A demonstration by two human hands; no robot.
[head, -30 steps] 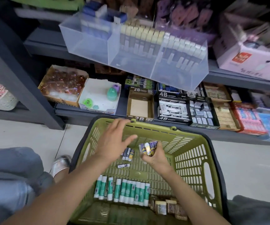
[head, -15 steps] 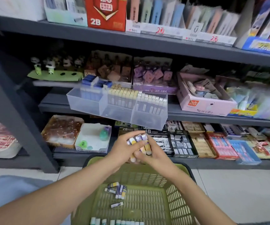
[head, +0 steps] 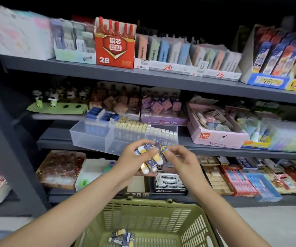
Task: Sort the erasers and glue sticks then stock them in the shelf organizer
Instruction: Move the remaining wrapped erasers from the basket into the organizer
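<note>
Organizer (head: 93, 138) front half free; upper shelf (head: 108, 73) overhangs it.

In front of me a red 2B lead box (head: 115, 44) stands on the top shelf (head: 108, 73), beside rows of pastel packets (head: 182, 51). One shelf down sit panda figurines (head: 53, 97) on a green card and a pink carton (head: 215, 132) of loose oddments

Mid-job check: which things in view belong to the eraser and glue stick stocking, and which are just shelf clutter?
Job:
erasers gripped by left hand
one eraser pinched by right hand
clear organizer
green basket

Clutter:
red 2B box
pink box
</note>
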